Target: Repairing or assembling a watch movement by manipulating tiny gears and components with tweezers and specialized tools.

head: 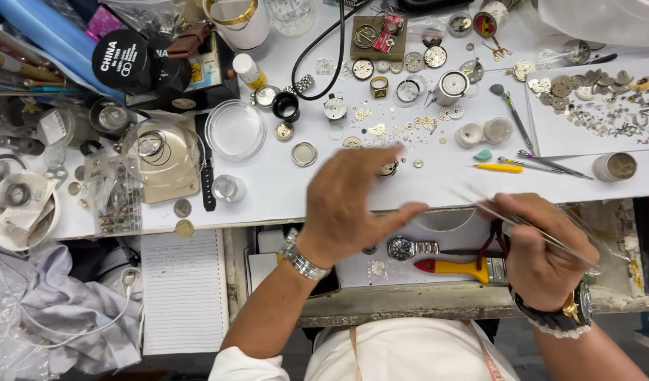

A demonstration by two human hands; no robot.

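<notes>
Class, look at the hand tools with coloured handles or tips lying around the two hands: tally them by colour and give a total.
Yellow: 2 (thin yellow stick, yellow-handled tool in the drawer)
Green-tipped: 1 (green-tipped tool)
Purple-tipped: 1 (purple-tipped tool)
Total: 4
The right hand holds metal tweezers, not counted; the left hand holds nothing.

This is a watch repairer's workbench, a small and crowded workshop station seen from above. The white bench top (282, 190) is strewn with loose gears and plates (592, 106), watch dials and movements (434, 56), empty cases, a black watch strap (207, 169) and clear round parts dishes (235, 130), with fine screwdrivers (543, 161) lying among them. An open drawer (437, 300) under the bench edge holds a steel wristwatch (409, 248) and a yellow-handled tool (455, 267), while the person's right hand (543, 257) grips thin tweezers (522, 224) and a lined notepad (183, 289) lies at the side.
</notes>
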